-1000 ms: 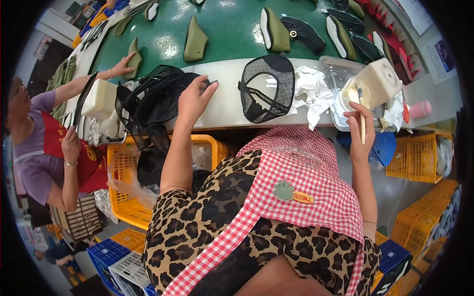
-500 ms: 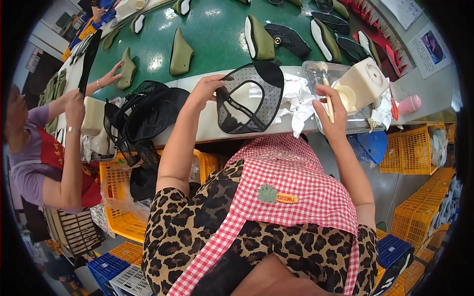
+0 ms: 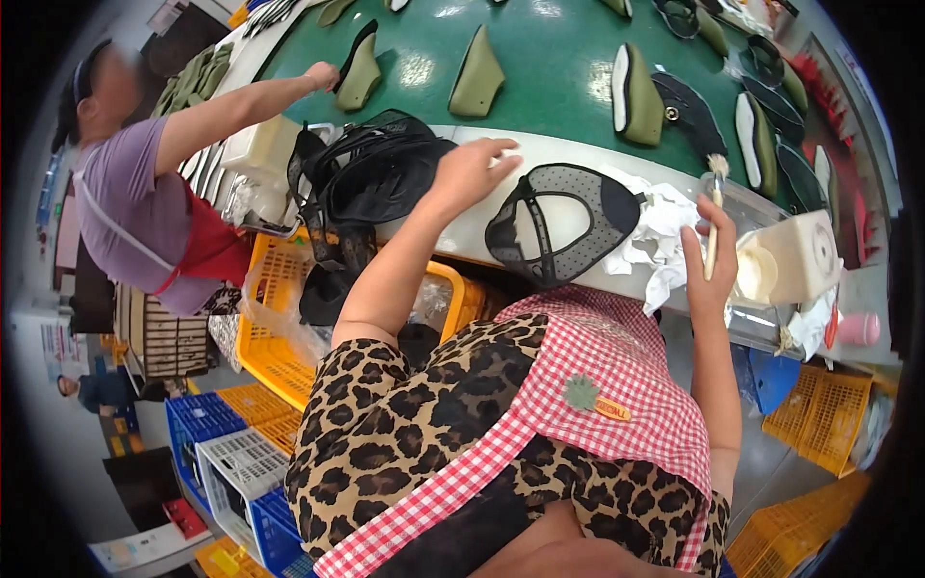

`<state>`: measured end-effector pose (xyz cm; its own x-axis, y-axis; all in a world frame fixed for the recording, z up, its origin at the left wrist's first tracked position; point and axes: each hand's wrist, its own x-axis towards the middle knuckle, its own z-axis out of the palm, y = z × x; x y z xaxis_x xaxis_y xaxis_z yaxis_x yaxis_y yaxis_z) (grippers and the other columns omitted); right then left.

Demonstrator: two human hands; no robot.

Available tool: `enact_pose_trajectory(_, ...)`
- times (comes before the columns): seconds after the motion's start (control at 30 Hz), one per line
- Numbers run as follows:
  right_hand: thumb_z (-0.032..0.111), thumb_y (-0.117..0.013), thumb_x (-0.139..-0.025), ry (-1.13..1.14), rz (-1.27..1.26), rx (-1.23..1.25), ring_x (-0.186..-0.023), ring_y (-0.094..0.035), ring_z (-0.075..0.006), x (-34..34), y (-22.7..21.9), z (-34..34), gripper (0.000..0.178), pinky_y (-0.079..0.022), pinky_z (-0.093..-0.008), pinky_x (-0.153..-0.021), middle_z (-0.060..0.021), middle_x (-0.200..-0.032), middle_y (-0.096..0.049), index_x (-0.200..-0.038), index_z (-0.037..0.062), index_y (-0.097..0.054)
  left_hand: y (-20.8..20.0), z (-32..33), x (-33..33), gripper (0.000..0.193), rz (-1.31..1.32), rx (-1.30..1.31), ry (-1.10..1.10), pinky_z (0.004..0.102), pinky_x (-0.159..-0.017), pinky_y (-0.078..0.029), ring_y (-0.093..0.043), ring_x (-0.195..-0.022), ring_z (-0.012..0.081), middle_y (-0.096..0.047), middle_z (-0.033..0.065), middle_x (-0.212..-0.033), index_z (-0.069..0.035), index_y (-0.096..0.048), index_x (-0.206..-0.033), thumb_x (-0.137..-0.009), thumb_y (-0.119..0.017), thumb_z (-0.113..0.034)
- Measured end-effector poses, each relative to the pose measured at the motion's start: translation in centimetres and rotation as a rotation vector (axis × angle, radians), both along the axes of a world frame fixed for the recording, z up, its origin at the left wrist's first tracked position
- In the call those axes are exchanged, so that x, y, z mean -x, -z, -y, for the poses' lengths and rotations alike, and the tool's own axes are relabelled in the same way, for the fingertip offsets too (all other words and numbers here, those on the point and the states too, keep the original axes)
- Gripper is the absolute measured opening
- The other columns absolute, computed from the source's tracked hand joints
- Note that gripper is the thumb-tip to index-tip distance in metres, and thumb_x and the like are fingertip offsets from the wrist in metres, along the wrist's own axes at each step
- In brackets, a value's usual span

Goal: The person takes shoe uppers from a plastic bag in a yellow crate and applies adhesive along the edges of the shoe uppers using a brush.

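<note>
At a white surface (image 3: 467, 229), one brush (image 3: 712, 252) points bristles-up, clasped in the right hand (image 3: 709, 289), one container (image 3: 815, 252) to its right; one mesh piece (image 3: 599, 236) lies just right of the left hand (image 3: 467, 176), whose thumb and fingers stand apart.

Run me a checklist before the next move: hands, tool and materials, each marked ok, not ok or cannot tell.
1. Pale wooden-handled brush held in the right grip: ok, bristles upward.
2. Left grip holding the black dotted-mesh shoe upper: not ok; it appears empty, near the upper.
3. Shoe upper wholly on the white tabletop: cannot tell; it reaches the front edge.
4. Cream boxy plastic container close by: ok, just right of the right grip.
5. Bristles wet: cannot tell, too small.
6. Co-worker's hand away from the upper: ok, at an olive-green shoe form.
</note>
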<state>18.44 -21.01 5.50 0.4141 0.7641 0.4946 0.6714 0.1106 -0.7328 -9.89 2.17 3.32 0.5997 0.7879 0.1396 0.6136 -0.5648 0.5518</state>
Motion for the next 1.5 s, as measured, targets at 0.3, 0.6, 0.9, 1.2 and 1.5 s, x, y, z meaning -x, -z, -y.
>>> enact_pose_trajectory(0.3, 0.013, -0.068, -0.089, -0.015, -0.043, -0.021, -0.111, -0.058, -0.0235, 0.7, 0.7, 1.6, 0.036, -0.047, -0.033, -0.088, -0.013, -0.125, -0.061, -0.122, 0.0032, -0.058, 0.9, -6.7, 16.4, 0.021, -0.502, -0.628, -0.29, 0.0424, -0.074, -0.052, -0.061, -0.09, 0.0284, -0.063, 0.0058, -0.09, -0.014, -0.067, -0.095, -0.075, -0.074, -0.017)
enact_pose_trajectory(0.6, 0.013, -0.068, -0.089, 0.018, -0.002, -0.025, -0.11, -0.059, -0.0245, 0.7, 0.7, 2.6, 0.035, -0.05, -0.0339, -0.085, -0.0135, -0.123, -0.062, -0.121, 0.0037, -0.058, 0.3, -7.3, 16.0, 0.01, -0.44, -0.729, -0.142, 0.0412, -0.072, -0.043, -0.057, -0.086, 0.0253, -0.06, 0.0029, -0.083, -0.012, -0.061, -0.086, -0.08, -0.068, -0.015)
enact_pose_trajectory(0.9, 0.01, -0.071, -0.083, -0.02, 0.099, -0.083, -0.103, -0.059, -0.0325, 1.8, -0.7, 2.1, 0.038, -0.047, -0.0382, -0.087, -0.0162, -0.119, -0.064, -0.118, 0.0032, -0.059, -3.4, -6.5, 16.4, 0.013, -0.059, -0.545, -0.217, 0.0383, -0.074, -0.053, -0.066, -0.084, 0.034, -0.068, 0.0147, -0.091, -0.008, -0.065, -0.104, -0.091, -0.063, -0.013)
enact_pose_trajectory(1.2, 0.013, -0.072, -0.084, -0.076, 0.095, -0.17, -0.108, -0.058, -0.0309, 2.3, -4.7, 1.7, 0.041, -0.045, -0.0377, -0.094, -0.0154, -0.121, -0.063, -0.121, 0.0041, -0.057, -11.7, -0.9, 8.1, 0.024, 0.209, -0.033, 0.078, 0.0224, -0.083, -0.046, -0.06, -0.093, 0.0104, -0.065, 0.0046, -0.098, 0.004, -0.065, -0.114, -0.092, -0.062, -0.004)
enact_pose_trajectory(1.5, 0.014, -0.074, -0.083, -0.085, 0.273, -0.093, -0.111, -0.057, -0.0335, 1.6, -9.8, 4.7, 0.042, -0.043, -0.0405, -0.096, -0.0171, -0.123, -0.061, -0.121, 0.0049, -0.059, -11.7, 7.4, -5.6, 0.025, 0.105, 0.025, 0.757, 0.0358, -0.07, -0.051, -0.066, -0.076, 0.0284, -0.07, 0.015, -0.089, 0.0, -0.069, -0.109, -0.085, -0.063, -0.004)
